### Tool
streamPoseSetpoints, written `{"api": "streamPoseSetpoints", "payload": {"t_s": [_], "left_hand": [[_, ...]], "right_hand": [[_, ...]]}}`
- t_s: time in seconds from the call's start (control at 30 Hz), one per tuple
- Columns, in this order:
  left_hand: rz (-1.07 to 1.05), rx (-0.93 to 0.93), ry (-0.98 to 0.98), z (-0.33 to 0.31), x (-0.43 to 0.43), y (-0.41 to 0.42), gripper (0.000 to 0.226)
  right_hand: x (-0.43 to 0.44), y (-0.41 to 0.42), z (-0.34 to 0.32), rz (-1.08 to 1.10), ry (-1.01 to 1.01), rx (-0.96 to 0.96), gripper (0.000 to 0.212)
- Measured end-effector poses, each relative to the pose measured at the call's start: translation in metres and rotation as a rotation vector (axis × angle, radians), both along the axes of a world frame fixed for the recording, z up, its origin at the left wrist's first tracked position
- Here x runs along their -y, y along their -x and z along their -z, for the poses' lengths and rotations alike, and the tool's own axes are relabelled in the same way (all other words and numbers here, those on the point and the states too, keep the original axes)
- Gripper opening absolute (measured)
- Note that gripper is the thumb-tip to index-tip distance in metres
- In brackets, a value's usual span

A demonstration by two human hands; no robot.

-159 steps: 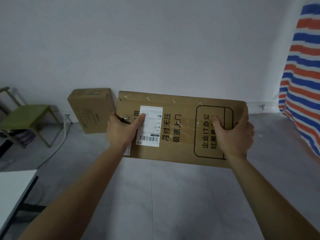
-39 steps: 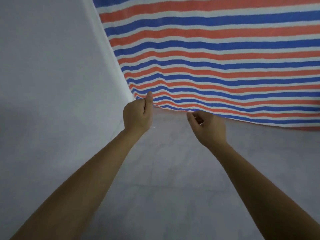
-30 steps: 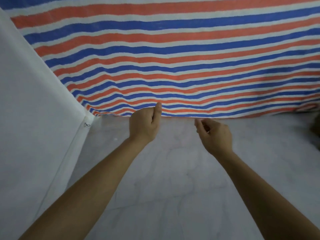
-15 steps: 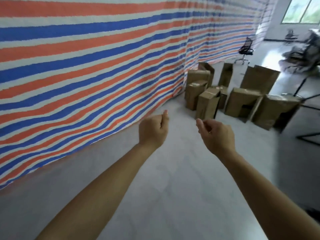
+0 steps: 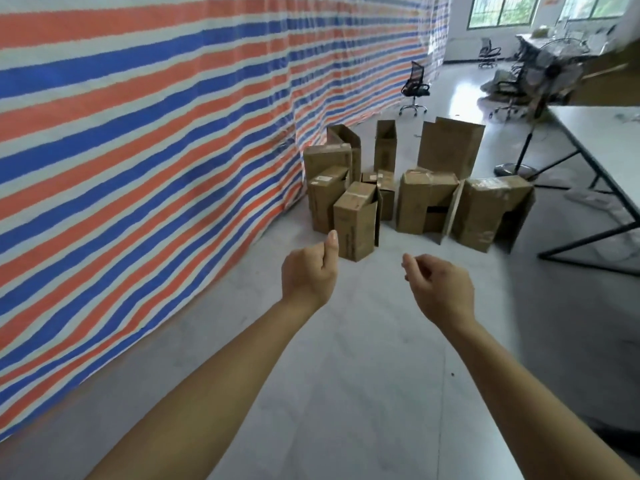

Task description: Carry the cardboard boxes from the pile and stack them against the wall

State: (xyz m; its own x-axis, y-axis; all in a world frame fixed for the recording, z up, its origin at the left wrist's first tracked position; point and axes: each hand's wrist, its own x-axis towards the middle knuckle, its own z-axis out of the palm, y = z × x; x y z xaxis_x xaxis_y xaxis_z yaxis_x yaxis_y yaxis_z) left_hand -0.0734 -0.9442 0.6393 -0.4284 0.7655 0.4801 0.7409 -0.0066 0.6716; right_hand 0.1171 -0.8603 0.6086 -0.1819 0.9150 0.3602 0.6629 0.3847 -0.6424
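A pile of several brown cardboard boxes [image 5: 412, 188] stands on the grey floor ahead, beside the striped tarp. The nearest one is a tall narrow box [image 5: 356, 220] with an open flap. My left hand [image 5: 309, 271] is held out in front of me, fingers loosely curled and thumb up, holding nothing. My right hand [image 5: 438, 289] hangs beside it, fingers loosely curled, also empty. Both hands are well short of the boxes. The wall and the boxes set against it are out of view.
A red, white and blue striped tarp [image 5: 145, 150] hangs along the left. A white table [image 5: 602, 140] on black legs stands at the right, a fan stand [image 5: 519, 161] behind the pile. Office chairs [image 5: 414, 86] stand farther back. Bare floor [image 5: 363, 358] lies between me and the boxes.
I let go of the long box at the wall and turned round. The view swung past the tarp to the pile, which is now nearer. Both hands stay empty.
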Motion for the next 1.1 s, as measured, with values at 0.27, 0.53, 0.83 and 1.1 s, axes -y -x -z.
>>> {"api": "streamPoseSetpoints", "payload": {"t_s": [0.27, 0.53, 0.83, 1.1], "left_hand": [[-0.085, 0.080, -0.025, 0.015, -0.156, 0.074, 0.056], [0.019, 0.150, 0.037, 0.031, -0.379, 0.139, 0.058], [0.125, 0.120, 0.168, 0.047, -0.627, 0.141, 0.064], [0.001, 0.150, 0.315, 0.082, -0.830, 0.142, 0.062]], "right_hand": [[-0.159, 0.067, 0.007, -0.101, 0.060, 0.049, 0.036], [-0.365, 0.131, 0.013, -0.009, 0.056, 0.144, 0.038], [-0.583, 0.109, 0.032, 0.147, 0.128, 0.072, 0.034], [-0.816, 0.116, 0.063, 0.055, 0.232, 0.011, 0.035]]}}
